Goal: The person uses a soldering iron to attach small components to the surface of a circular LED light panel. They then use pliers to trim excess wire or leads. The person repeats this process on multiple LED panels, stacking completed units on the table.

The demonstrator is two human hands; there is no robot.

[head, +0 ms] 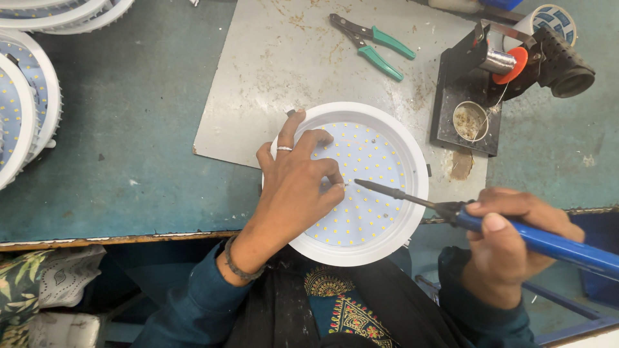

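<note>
Two hands work one round white LED panel light (pixel 361 187) at the tabletop (pixel 142 129) edge: left hand (pixel 293 187), fingers pinched near the iron tip, steadies it; right hand (pixel 509 241) grips the blue soldering iron (pixel 516 235). Soldering underway; the tip needs steady, exact contact.

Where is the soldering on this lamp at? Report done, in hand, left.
Done: finished-looking lamps sit stacked at far left. In hand: left hand presses on the LED panel while right hand brings the soldering iron tip beside its fingertips. Left: whether this joint is made can't be told; cutters lie unused.
</note>
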